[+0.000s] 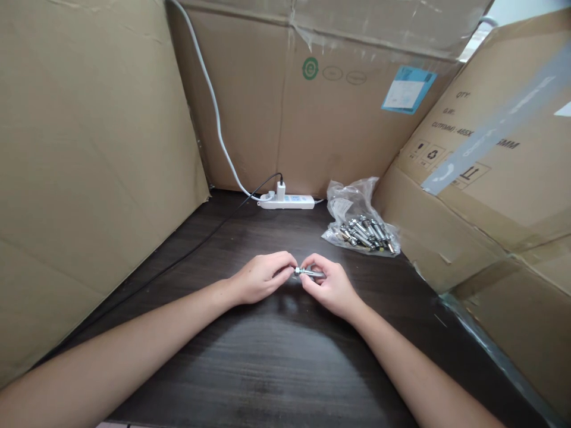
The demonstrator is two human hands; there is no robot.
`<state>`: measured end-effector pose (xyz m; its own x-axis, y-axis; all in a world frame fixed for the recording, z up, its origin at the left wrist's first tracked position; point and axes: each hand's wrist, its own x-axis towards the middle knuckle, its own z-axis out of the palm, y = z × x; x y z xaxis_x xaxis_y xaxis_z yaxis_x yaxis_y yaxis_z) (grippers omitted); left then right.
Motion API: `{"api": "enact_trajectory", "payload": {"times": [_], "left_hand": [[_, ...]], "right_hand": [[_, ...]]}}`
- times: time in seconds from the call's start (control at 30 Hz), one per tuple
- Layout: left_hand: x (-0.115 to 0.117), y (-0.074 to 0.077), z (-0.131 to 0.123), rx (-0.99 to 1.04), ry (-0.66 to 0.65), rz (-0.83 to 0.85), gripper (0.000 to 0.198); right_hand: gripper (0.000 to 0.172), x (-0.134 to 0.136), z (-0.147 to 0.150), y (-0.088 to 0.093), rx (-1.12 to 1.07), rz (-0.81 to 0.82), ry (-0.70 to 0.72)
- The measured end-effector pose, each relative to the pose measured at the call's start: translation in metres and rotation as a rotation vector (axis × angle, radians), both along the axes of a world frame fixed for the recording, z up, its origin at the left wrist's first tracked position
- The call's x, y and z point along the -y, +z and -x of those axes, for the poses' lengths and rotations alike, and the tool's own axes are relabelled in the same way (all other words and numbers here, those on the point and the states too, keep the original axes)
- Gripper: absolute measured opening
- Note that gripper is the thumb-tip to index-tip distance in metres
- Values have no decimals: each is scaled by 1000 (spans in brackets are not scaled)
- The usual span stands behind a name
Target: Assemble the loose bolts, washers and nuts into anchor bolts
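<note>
A silvery expansion bolt [307, 273] lies level between my two hands, above the dark table, with its hex nut toward the left. My right hand [329, 285] pinches its sleeve between thumb and fingers. At the nut end, the thumb and fingertips of my left hand [261, 276] close on the bolt's tip, which they hide. Behind my right hand, a clear plastic bag [352, 199] holds several metal bolts [368, 232] of a similar look.
A white power strip [288, 203] with a plugged-in charger stands at the back. A black cable [200, 241] crosses the dark wooden table [267, 362] on the left. Cardboard boxes wall in the left [93, 154], back [250, 107] and right [482, 196].
</note>
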<state>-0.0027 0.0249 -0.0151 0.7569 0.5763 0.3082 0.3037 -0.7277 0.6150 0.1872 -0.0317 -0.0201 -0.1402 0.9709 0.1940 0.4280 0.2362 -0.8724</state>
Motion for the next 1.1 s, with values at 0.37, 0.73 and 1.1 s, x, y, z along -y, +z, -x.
{"api": "enact_trajectory", "payload": {"times": [0.37,0.73,1.1], "left_hand": [[-1,-2,1,73,-1,-44,16],[-1,0,-1,-27,6,-5,22],[-1,-3,1,64,11,-37,19]], "right_hand": [[9,0,-1,-2,3,-15,-15],[10,0,0,-1,-4,-3,1],[10,-1,0,-2,-21,-9,-12]]}}
